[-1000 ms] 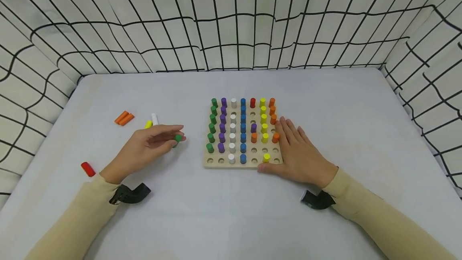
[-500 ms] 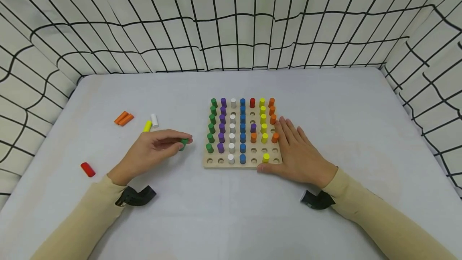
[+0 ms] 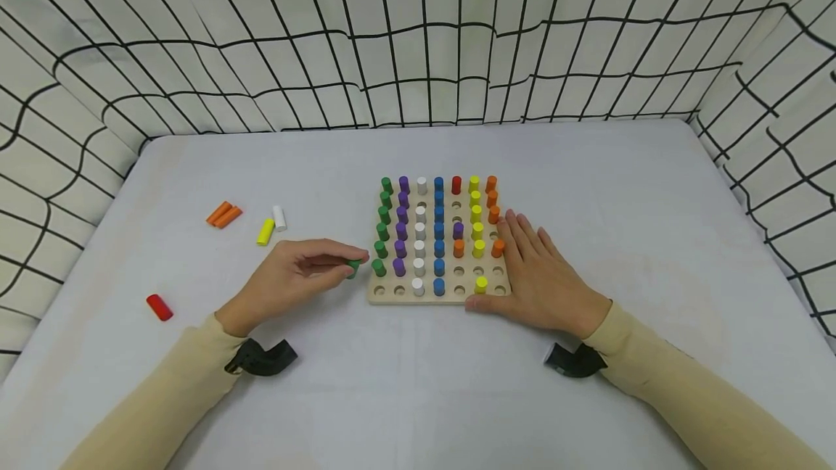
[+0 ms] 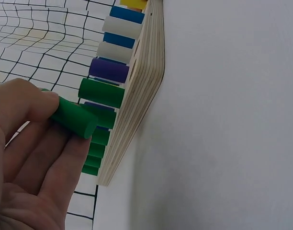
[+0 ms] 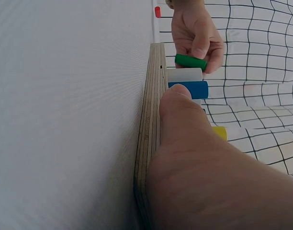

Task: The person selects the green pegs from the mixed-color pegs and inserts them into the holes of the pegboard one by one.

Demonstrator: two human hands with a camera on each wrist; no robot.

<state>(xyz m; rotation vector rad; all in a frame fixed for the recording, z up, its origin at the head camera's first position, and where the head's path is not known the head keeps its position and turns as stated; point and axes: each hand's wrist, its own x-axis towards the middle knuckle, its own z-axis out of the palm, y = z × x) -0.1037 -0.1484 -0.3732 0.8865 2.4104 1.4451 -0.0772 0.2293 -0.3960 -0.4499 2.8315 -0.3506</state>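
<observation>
Between thumb and fingers, my left hand (image 3: 297,280) pinches a green peg (image 4: 75,118), held tilted just off the left edge of a wooden pegboard (image 3: 385,299). Pegs stand in the board in coloured columns, among them green pegs (image 3: 382,231), purple, white, blue, yellow and orange ones. At the front left corner two holes (image 3: 399,290) hold no peg. My right hand (image 3: 545,278) lies flat with straight fingers along the board's right edge, its thumb at the front right corner. In the right wrist view the thumb (image 5: 177,103) rests against the board's edge.
Left of the board, loose pegs lie on the white table (image 3: 418,397): two orange pegs (image 3: 224,214), a yellow peg (image 3: 265,232), a white peg (image 3: 279,218) and a red peg (image 3: 160,307). A white backdrop with a black grid (image 3: 418,56) rises behind.
My left hand has moved right with the green peg, from beside the loose pegs to the board's left edge, uncovering the yellow peg. The right hand has stayed in place.
</observation>
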